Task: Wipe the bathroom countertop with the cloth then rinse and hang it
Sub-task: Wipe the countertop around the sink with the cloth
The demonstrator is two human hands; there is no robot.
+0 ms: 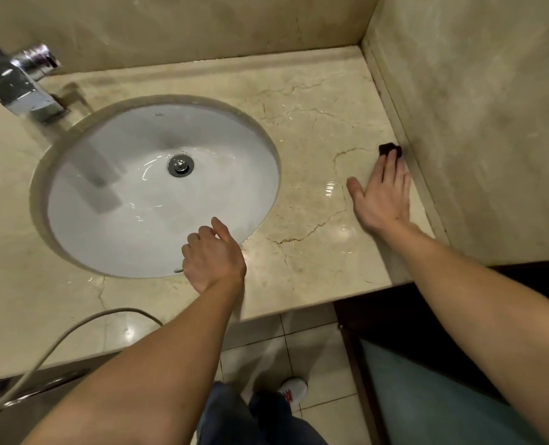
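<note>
While the left hand (213,256) is resting loosely curled and empty on the sink's (74,149) front rim, the right hand (383,194) is lying flat, fingers spread, fingertips pressing a small dark cloth (388,148) onto the marble countertop (315,101) beside the right wall.

The single view looks steeply down from the person's head, standing close at the front edge of the counter (315,130), with both forearms reaching away from the lens into the picture. It faces the back wall (202,24) and is turned slightly right, so the sink (157,194) lies left of centre, the tap (26,81) is at the upper left edge, and the side wall (491,123) fills the right. The wide lens bends the counter's edges and takes in the floor (315,364) and a shoe (294,390) at the bottom.
</note>
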